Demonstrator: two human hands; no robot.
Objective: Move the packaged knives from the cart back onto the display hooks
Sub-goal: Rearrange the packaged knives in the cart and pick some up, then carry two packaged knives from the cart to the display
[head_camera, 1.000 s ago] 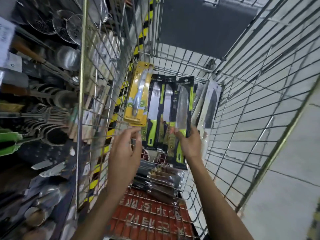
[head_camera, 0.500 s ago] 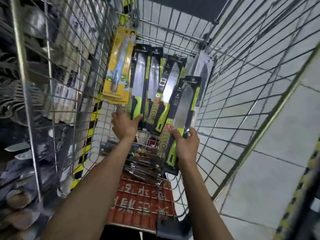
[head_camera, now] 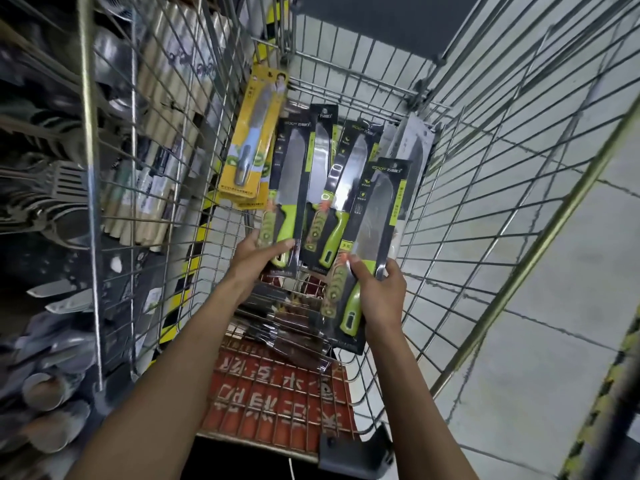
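Head view: the wire cart (head_camera: pixel 491 174) is seen from above, with both arms reaching into it. The right hand (head_camera: pixel 379 294) holds a packaged knife (head_camera: pixel 375 216), black card with a green handle, near the cart's right wall; the thumb lies on the front and the fingers (head_camera: pixel 393 271) are curled round the pack's edge. The left hand (head_camera: pixel 258 252) grips the lower end of a second packaged knife (head_camera: pixel 289 174) at the cart's middle, thumb across its front. Further black packs (head_camera: pixel 348 174), a yellow pack (head_camera: pixel 254 140) and a grey pack (head_camera: pixel 412 147) stand against the cart's far end. A red panel (head_camera: pixel 277 403) lies at the cart's near end. Kitchen utensils (head_camera: pixel 52 188) hang outside the cart's left wall.
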